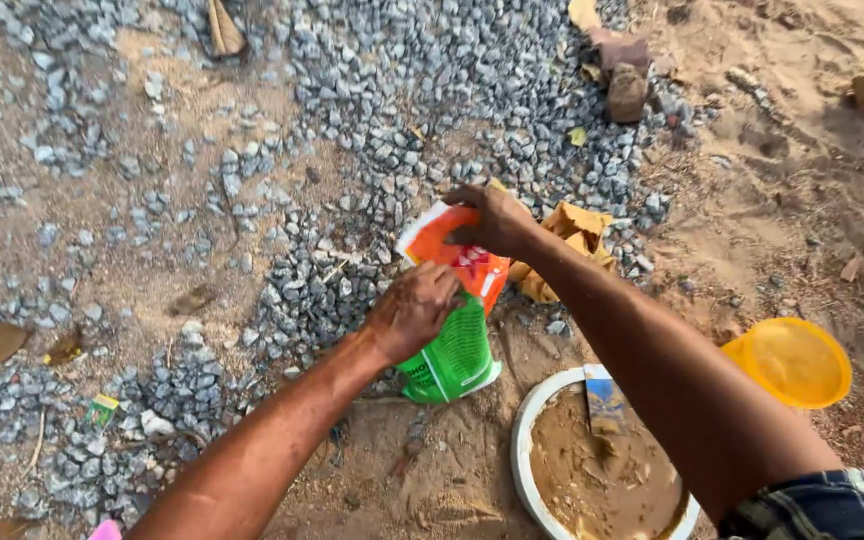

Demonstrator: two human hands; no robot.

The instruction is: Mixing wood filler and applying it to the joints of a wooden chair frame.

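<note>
An orange, white and green plastic pouch (457, 345) is held above gravelly ground, in the middle of the head view. My left hand (414, 308) grips the pouch at its middle. My right hand (492, 218) pinches the pouch's orange top edge, farther from me. Below the pouch, a white round bowl (524, 430) holds wet brown mud with a blue-and-white flat piece (604, 398) stuck in it. My right forearm crosses above the bowl.
A yellow plastic lid or dish (790, 360) lies on sand to the right of the bowl. Grey gravel (352, 100) covers much of the ground. Crumpled yellow-brown paper (570, 235) lies behind the pouch. Brick pieces (624, 75) and dry leaves are scattered around.
</note>
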